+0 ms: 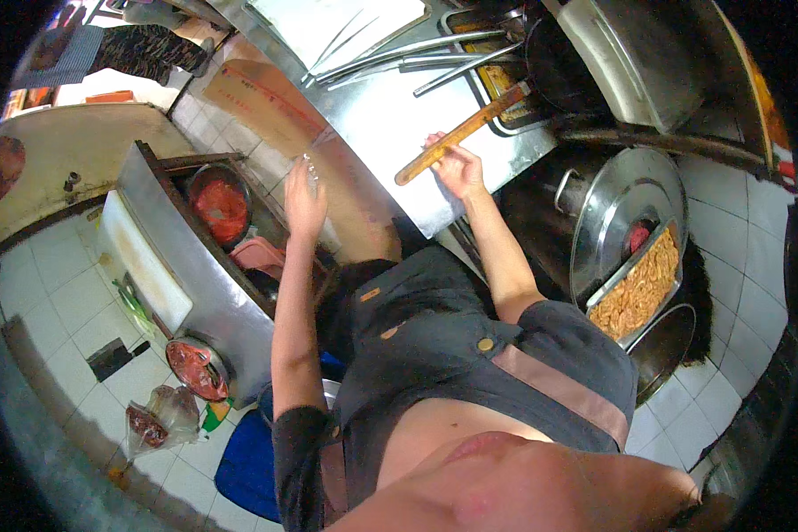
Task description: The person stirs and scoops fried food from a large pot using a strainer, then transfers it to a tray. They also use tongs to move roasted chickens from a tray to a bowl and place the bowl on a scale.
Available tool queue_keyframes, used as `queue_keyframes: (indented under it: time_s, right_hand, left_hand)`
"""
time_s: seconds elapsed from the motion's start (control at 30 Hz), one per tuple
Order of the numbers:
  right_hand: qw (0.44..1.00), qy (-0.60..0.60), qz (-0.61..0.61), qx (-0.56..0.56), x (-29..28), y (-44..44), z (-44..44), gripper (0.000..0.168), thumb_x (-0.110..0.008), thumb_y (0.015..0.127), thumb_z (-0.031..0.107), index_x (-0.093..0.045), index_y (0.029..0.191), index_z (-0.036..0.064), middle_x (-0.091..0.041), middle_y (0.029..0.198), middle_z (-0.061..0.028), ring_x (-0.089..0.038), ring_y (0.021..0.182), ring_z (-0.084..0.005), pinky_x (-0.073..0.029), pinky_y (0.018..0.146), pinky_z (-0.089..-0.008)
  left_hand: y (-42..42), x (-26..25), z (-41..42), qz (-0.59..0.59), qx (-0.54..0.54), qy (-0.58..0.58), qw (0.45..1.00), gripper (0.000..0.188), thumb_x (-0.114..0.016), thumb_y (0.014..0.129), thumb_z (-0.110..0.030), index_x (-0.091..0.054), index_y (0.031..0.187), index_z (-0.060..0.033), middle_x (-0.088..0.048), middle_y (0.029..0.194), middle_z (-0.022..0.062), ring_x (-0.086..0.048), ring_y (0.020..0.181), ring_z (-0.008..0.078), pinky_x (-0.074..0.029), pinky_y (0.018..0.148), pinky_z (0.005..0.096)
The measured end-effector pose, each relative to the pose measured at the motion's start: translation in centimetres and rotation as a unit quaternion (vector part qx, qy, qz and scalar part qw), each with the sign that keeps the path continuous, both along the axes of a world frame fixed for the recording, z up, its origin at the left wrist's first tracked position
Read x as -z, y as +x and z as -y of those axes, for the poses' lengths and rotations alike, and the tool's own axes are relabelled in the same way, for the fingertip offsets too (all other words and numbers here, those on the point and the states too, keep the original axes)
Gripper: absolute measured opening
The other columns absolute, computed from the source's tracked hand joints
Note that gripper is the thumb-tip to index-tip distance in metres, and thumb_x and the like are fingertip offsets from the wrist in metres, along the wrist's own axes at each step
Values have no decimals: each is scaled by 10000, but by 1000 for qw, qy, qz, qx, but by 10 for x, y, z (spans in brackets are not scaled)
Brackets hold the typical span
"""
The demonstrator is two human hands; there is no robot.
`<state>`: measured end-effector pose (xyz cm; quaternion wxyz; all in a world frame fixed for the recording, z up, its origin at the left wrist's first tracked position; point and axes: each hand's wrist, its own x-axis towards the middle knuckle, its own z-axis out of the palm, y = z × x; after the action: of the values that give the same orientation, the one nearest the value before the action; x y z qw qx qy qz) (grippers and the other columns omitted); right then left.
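My right hand (460, 171) is at a long wooden handle (462, 136) of a dark pan (562, 66), with the handle lying across its fingers over the metal worktop (386, 120). Off to the left, my left hand (306, 199) is raised above the floor near a brown cardboard sheet (352, 193). Something small, clear and shiny shows at its fingers; what it is cannot be told. Long metal utensils (405, 60) lie on the worktop beyond my right hand, beside a metal rack (492, 86).
At left are a bowl of red food (219, 209), a white cutting board (143, 259), green onions (135, 309), a cleaver (110, 359) and a bowl of meat (196, 369). At right, a tray of food pieces (638, 286) rests by a large metal lid (628, 179). Another person (133, 53) is at upper left.
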<state>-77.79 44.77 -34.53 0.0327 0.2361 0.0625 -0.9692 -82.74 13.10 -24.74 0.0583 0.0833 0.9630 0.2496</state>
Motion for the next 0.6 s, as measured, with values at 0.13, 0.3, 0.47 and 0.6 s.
queue_keyframes:
  time_s: [0.13,0.3,0.47,0.6]
  right_hand:
    - [987,3,37,154,9,-34,-51,393,-470,898,114,-434,1244,-68,-529,1238,-199,-482,1187,-324,-346,1054,-440]
    - [980,-45,133,142,-1,-67,-93,382,-396,958,154,-409,1265,-73,-516,1250,-190,-496,1164,-322,-369,1027,-455]
    - [971,68,24,226,35,-56,-142,380,-398,958,172,-430,1238,-82,-546,1190,-211,-526,1106,-337,-401,1004,-425]
    - [926,229,242,175,15,-43,-165,271,-523,922,213,-592,1116,37,-624,1058,-85,-575,976,-246,-451,867,-363]
  left_hand:
    - [-141,22,-76,-135,94,-19,986,574,-590,727,-51,-461,1286,-24,-457,1358,158,-427,1223,343,-324,1056,405]
    - [-212,59,-121,-84,198,-242,946,441,-555,756,-69,-537,1192,-6,-584,1142,183,-480,1121,317,-358,989,403]
    - [-189,64,-149,-62,356,-162,918,222,-553,810,-114,-636,982,-1,-627,981,151,-503,1048,302,-374,936,408]
    - [-224,60,-134,-124,179,11,976,269,-560,840,-167,-604,1032,16,-579,1053,172,-480,1064,301,-374,916,427]
